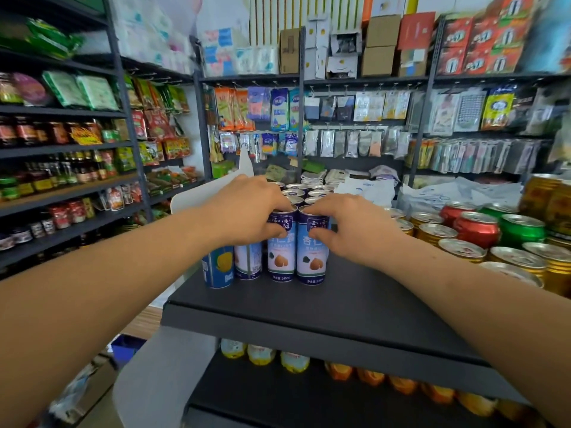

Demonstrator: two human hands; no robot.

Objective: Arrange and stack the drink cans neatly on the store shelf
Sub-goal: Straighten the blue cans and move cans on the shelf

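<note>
The left hand (247, 208) is clamped on the top of a blue-and-white can (280, 254), with its fingers curled over the rim and the thumb on the front. The right hand (349, 227) holds the neighbouring can (311, 257) the same way. Both cans stand upright and touch side by side at the front of a double row (298, 193) of matching cans on the dark shelf (309, 307). Holding them by the tops probably lets the person nudge the pair square with the row behind.

Just to the left stand a paler can (248, 262) and a blue can with yellow fruit (217, 268). Further right sit gold cans (463, 250), red cans (475, 230) and green cans (522, 231). Yellow and orange drinks (293, 361), too blurred to identify, line the shelf below.
</note>
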